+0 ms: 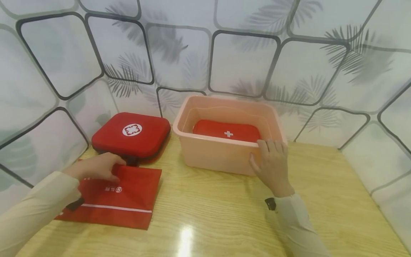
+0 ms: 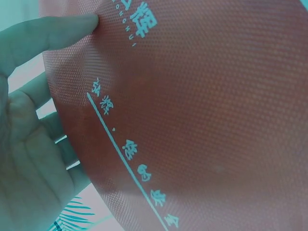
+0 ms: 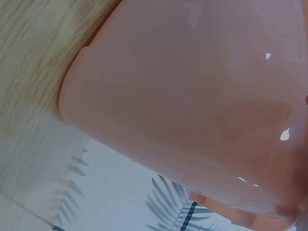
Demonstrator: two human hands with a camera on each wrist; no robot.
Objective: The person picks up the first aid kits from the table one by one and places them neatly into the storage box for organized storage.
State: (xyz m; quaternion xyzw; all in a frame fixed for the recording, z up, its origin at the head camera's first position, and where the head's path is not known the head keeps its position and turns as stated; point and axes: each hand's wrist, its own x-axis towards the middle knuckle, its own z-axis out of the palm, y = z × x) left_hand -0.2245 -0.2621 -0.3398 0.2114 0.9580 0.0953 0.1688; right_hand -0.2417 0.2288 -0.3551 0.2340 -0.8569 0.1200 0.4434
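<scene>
My left hand [image 1: 96,168] pinches a flat red fabric pouch [image 1: 131,198], printed with white lettering and a white stripe. In the left wrist view the thumb lies on the printed face of the pouch [image 2: 202,106] and the fingers go behind its edge. My right hand [image 1: 273,166] grips the front rim of a pink plastic bin [image 1: 215,153] near its right corner, fingertips over the rim and thumb against the outer wall. The right wrist view is filled mostly by the bin's glossy wall [image 3: 178,96]; the right hand hardly shows there.
Inside the bin lies a red first-aid pouch [image 1: 208,129] with a white cross. Left of the bin stands a red zipped hard case [image 1: 147,134] with a white round emblem, just behind the flat pouch. Patterned walls [image 1: 244,64] bound the wooden table [image 1: 208,210] behind and at both sides.
</scene>
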